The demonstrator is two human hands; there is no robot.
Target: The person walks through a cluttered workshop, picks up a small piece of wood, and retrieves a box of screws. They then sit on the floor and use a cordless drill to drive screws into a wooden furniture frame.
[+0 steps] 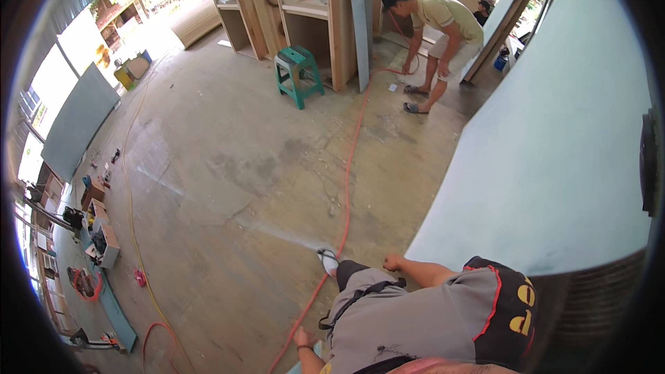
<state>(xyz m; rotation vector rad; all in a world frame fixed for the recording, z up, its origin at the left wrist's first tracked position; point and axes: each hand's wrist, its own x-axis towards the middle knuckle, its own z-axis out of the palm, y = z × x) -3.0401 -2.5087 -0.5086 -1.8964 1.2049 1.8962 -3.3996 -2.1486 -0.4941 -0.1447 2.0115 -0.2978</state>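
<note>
My left hand [303, 337] hangs low beside a red hose [346, 194] that runs along the concrete floor. A finger of it points out, and I see nothing held in it. A dark band circles that wrist. On the other side of my body, my right hand [393, 262] hangs with its fingers curled in, and no object shows in it. It is nearest to the lower edge of a large pale blue panel [554, 166]. My sandalled foot [328, 261] stands next to the hose.
A co-worker [443, 24] bends over the hose farther ahead. Wooden cabinet frames [305, 10] stand at the back behind a green stool [298, 76]. A yellow cord [129, 215] crosses the floor on the left, near tool boxes [105, 242] and a leaning grey panel [80, 121].
</note>
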